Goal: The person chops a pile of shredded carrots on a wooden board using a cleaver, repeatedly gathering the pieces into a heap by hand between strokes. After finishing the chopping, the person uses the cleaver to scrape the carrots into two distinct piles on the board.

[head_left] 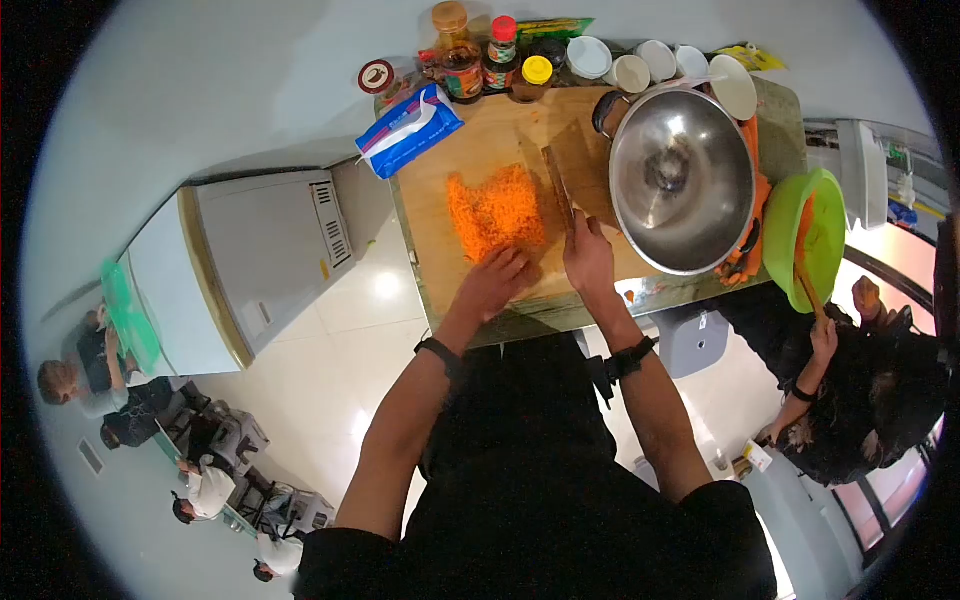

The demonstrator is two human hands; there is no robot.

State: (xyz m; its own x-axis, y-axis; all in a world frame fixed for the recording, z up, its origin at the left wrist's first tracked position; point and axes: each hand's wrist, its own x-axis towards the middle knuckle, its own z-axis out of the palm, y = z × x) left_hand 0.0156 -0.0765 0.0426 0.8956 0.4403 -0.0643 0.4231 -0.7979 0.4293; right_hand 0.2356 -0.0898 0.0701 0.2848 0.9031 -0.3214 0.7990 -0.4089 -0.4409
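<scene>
A heap of finely chopped carrot (493, 212) lies on the wooden cutting board (440, 220). My left hand (492, 282) rests at the heap's near edge, fingers somewhat apart and touching the shreds, holding nothing that I can see. In my right hand (588, 258) is a kitchen knife (558, 185), gripped at its handle. The knife points away from me, right of the carrot heap and apart from it, its blade seen nearly edge-on. Right of the knife stands a large steel pan (680, 180) with dark handles, its inside bare.
Bottles (462, 70), jars and several white bowls (590, 58) line the wall. A blue tissue pack (410, 130) lies at the board's left corner. Carrots (742, 262) lie beside the pan. A co-worker's hand (824, 340) holds a wooden tool in a green basin (828, 220).
</scene>
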